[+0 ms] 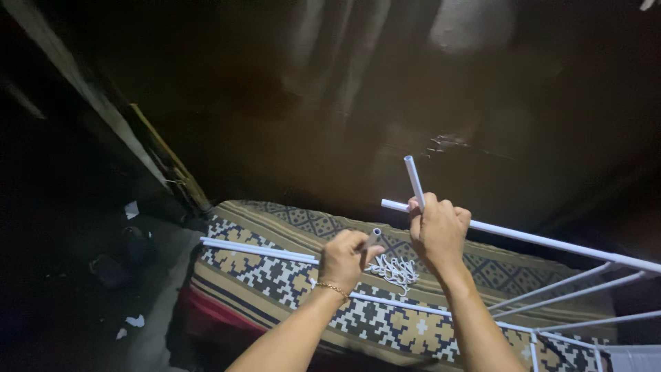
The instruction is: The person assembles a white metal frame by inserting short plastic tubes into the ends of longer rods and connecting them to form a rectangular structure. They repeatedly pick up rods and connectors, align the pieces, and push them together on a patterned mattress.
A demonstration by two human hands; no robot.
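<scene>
Now we look down onto a dark brown floor (358, 117) that fills most of the view, glossy and dim. Below it lies a patterned mat (275, 275), tan with bands of black-and-white geometric motifs and a red edge at its near left corner.

Across the right side we see a white metal rack frame (571, 275): one long tube running from the middle out to the right edge, with thinner rails branching off beneath it toward the lower right corner. A pair of white tubes (258, 249) lies side by side on the mat to the left, their near ends disappearing behind our left hand.

Our right hand (438, 233) is up at the frame's top tube, fingers clamped together around a short white tube (414, 179) that sticks up and tilts slightly left, crossing just above the long tube. Our left hand (344, 258), with a thin gold bracelet (333, 287) at the wrist, has its fingers wrapped shut on a grey tube (372, 238) whose open end points up and to the right, toward the right hand. The two hands sit near each other but apart.

Between and just below them, on the mat, rests a small heap of white hooks (394, 269), tangled together. Off to the far left, a few pale scraps (135, 321) lie on the dark ground.
</scene>
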